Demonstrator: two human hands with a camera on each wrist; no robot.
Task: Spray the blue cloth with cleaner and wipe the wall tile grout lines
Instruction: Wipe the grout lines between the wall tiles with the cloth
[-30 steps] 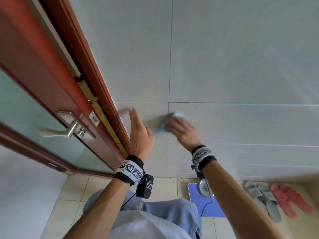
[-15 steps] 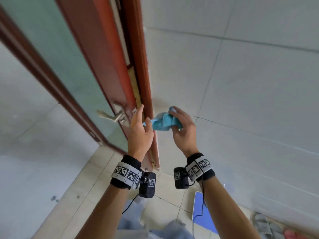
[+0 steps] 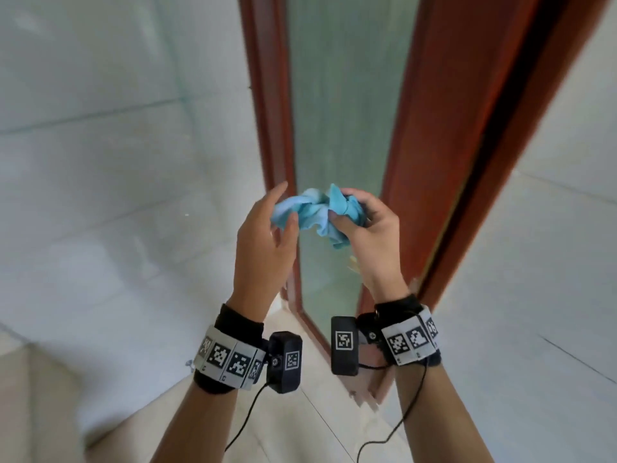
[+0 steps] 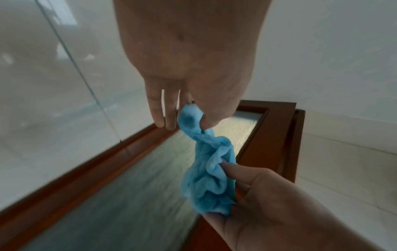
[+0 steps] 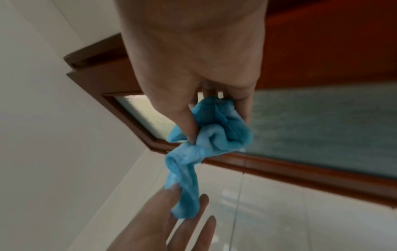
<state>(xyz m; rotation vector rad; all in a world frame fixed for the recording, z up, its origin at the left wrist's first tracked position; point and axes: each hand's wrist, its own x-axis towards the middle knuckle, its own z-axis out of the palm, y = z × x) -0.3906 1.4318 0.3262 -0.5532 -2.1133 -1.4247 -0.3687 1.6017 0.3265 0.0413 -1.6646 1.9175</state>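
Observation:
A crumpled blue cloth (image 3: 317,212) hangs in the air between both hands, in front of the door. My right hand (image 3: 364,222) grips the bunched end (image 5: 221,129) with thumb and curled fingers. My left hand (image 3: 273,218) pinches the other end (image 4: 190,117) between thumb and forefinger, the remaining fingers straight. The cloth (image 4: 208,171) is twisted into a rope between the hands. The tiled wall (image 3: 100,162) with grey grout lines lies to the left. No cleaner bottle is in view.
A red-brown wooden door (image 3: 430,138) with a frosted glass panel (image 3: 344,95) stands straight ahead, its frame (image 3: 263,95) at the left edge. More white wall tiles (image 3: 551,262) lie to the right. Pale floor tiles (image 3: 300,429) are below.
The right hand lifted the cloth off the wall grout line and brought it before the door. The left hand left the wall and took the cloth's other end. My view swung left toward the door.

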